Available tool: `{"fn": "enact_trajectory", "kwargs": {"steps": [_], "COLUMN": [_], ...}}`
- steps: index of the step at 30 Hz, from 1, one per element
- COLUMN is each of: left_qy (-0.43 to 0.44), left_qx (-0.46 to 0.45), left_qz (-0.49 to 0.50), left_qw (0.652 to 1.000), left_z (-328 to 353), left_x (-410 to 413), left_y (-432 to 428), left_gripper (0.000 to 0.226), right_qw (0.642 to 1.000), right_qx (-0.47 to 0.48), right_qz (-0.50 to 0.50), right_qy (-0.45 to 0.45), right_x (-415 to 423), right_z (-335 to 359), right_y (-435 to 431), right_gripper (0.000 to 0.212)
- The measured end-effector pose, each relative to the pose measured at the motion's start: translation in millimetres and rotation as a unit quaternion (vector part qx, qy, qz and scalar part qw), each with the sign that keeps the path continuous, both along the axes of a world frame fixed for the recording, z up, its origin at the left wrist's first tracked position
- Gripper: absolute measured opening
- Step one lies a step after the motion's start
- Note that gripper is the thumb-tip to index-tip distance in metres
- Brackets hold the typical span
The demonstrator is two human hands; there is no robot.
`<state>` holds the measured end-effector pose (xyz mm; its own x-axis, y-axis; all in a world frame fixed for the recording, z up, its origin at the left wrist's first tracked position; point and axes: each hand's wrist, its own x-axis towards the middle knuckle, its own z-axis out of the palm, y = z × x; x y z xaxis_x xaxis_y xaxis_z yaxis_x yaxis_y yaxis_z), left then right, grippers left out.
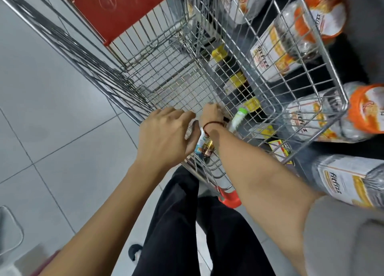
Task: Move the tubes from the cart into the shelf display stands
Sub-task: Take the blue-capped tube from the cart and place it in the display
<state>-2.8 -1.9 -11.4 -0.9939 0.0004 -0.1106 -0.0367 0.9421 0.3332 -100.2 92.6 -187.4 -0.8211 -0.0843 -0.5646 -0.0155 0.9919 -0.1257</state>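
Note:
Both my hands reach down into the near corner of a wire shopping cart (pixel 170 78). My left hand (pixel 164 134) hangs over a small cluster of tubes (pixel 204 145), white, blue and gold, with its fingers curled; what it grips is hidden. My right hand (pixel 212 115), with a red band on the wrist, curls down at the cart's near right corner and its fingers are hidden. A white tube with a green cap (pixel 239 118) lies just right of it on the cart's mesh floor.
The cart has a red child-seat flap (pixel 116 7) at its far end and a red handle end (pixel 229 198) near my legs. Dark shelves (pixel 353 53) on the right hold large orange-capped bottles (pixel 320 16) and yellow price tags (pixel 218 53). Grey tiled floor lies to the left.

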Motion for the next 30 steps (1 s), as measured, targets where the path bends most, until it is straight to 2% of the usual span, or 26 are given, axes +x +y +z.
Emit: {"fn": "enact_trajectory", "kwargs": {"steps": [8,15,17,22,26,30], "left_qy": [0.026,-0.016,-0.021,0.000,0.080,0.178], "left_qx": [-0.006,-0.018,-0.009,0.035,0.076,0.124], "left_qz": [0.010,0.006,0.014,-0.047,-0.122,-0.237], "left_qw": [1.000,1.000,1.000,0.998,0.986,0.947], "left_z": [4.0,14.2,17.2,34.7,65.1,100.1], "left_x": [-0.4,-1.4,-4.2,-31.0,-65.0,-84.3], "left_y": [2.5,6.3,9.0,45.5,102.9,175.2], "left_gripper": [0.026,0.021,0.015,0.032,0.040,0.038], "right_qw": [0.989,0.970,0.966,0.952,0.940,0.919], "right_qx": [-0.132,-0.226,-0.243,-0.274,-0.245,-0.218], "right_qz": [-0.069,-0.088,-0.084,-0.096,-0.108,-0.145], "right_qy": [-0.024,-0.026,0.003,0.101,0.212,0.295], "right_x": [-8.1,-3.2,-3.4,8.4,37.3,80.5], "right_z": [59.3,142.6,173.7,263.1,337.6,394.9], "right_y": [33.7,103.3,126.5,185.4,233.4,282.2], "right_gripper": [0.023,0.038,0.034,0.033,0.036,0.038]}}
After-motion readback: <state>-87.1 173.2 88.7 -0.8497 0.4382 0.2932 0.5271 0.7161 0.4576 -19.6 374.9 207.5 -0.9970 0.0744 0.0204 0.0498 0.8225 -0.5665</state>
